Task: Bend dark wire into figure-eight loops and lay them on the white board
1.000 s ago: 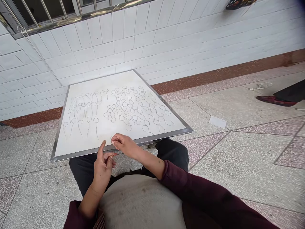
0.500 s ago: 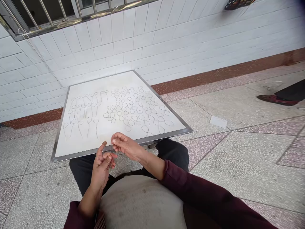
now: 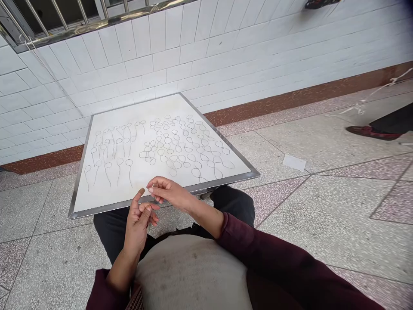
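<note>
Below the board's near edge, my left hand (image 3: 137,226) pinches a very thin wire (image 3: 151,211) between thumb and bent fingers, with its taped or capped index finger raised. My right hand (image 3: 171,192) is just above and right of it, thumb and index fingertips pressed together near the board's edge; whatever they pinch is too fine to make out. On the white board (image 3: 180,105) with a metal rim lie single-loop wires (image 3: 130,174) with long tails in rows at the left. Figure-eight wire loops (image 3: 222,150) cover its middle and right.
The board rests over my dark-trousered knees (image 3: 234,204). Behind it stands a white tiled wall (image 3: 135,69) with a barred window (image 3: 61,17). On the speckled floor at right lie a white paper piece (image 3: 294,162) and pale string (image 3: 350,110), near another person's shoe (image 3: 372,132).
My right hand has shifted slightly up and left, its fingertips now a little farther from the left thumb. My left hand stays nearly still, keeping its pinch. The view has turned slightly.
</note>
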Demonstrator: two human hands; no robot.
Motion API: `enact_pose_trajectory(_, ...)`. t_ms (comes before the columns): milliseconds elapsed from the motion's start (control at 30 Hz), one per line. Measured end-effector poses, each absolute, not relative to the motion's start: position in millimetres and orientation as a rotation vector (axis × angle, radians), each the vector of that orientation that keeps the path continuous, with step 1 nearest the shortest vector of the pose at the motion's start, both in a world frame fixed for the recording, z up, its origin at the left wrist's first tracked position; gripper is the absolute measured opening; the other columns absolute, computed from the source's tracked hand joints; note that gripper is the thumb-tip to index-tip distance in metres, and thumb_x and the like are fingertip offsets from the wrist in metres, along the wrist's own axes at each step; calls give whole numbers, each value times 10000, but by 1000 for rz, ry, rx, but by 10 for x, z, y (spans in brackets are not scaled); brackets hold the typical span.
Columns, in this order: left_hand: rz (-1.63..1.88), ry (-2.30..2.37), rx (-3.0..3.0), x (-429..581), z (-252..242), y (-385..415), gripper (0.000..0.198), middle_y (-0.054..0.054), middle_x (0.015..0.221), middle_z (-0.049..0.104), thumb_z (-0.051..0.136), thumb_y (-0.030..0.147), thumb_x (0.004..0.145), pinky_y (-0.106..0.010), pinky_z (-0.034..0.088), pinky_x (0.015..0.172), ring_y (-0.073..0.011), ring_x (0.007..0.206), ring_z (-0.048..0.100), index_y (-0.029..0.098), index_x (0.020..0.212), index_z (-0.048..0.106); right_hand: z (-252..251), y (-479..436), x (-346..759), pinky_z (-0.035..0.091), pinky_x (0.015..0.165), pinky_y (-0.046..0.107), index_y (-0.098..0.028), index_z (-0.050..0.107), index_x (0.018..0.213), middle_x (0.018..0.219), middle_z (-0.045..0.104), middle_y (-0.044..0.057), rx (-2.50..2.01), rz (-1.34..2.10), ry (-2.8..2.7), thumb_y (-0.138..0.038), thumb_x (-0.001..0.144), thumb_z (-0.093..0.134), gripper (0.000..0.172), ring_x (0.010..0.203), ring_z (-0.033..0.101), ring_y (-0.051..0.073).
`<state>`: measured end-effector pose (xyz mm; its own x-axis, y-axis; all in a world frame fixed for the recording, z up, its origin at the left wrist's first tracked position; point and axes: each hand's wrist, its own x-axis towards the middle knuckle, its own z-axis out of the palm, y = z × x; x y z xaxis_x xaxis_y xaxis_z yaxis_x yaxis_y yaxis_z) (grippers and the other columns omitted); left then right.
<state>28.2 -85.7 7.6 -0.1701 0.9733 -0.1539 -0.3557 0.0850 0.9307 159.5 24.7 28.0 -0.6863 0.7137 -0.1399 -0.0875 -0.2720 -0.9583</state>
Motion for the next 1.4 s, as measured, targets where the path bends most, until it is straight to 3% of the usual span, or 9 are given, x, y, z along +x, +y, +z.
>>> enact_pose_trajectory(267,1394,1148,749,283,41,-852,656,-29,886,690,636,381,879,-216,437,542,-103,609,572,228,1444,340,273,226,1572,405,556,220,-172,675,862,767,595,-15,-774,2041,-1451,-364,703,783,272,616,493,75)
enact_pose_trajectory(567,1372,1186,773,278,4,-847,639,-34,887,689,616,380,888,-218,427,521,-109,605,579,206,1438,340,297,223,1551,440,568,245,-177,658,825,754,612,-9,-829,2004,-1537,-357,710,746,231,627,531,97)
enact_pose_trajectory(833,1308,1230,897,292,58,-861,705,-8,803,657,607,369,901,-247,472,624,-103,615,530,217,1499,265,294,218,1540,406,565,242,-180,606,758,694,579,-43,-880,1931,-1404,-319,701,714,186,551,476,71)
enact_pose_trajectory(1133,1301,1261,918,297,-2,-923,703,-9,798,641,589,424,902,-243,483,596,-113,608,552,230,1500,274,154,239,1539,372,545,249,-190,592,733,645,543,-49,-844,1901,-1259,-355,672,751,237,545,437,80)
enact_pose_trajectory(1267,1210,1266,924,236,-77,-968,738,-22,830,661,588,443,896,-292,516,674,-135,651,603,214,1507,243,100,286,1581,368,549,245,-185,595,733,660,553,-46,-873,1907,-1223,-356,657,765,252,550,439,76)
enact_pose_trajectory(1400,1189,1394,1001,180,-32,-944,801,-60,978,703,654,410,856,-346,488,864,-185,900,652,226,1510,230,88,303,1597,371,556,247,-185,593,733,665,570,-45,-896,1933,-1227,-340,646,769,250,545,451,75)
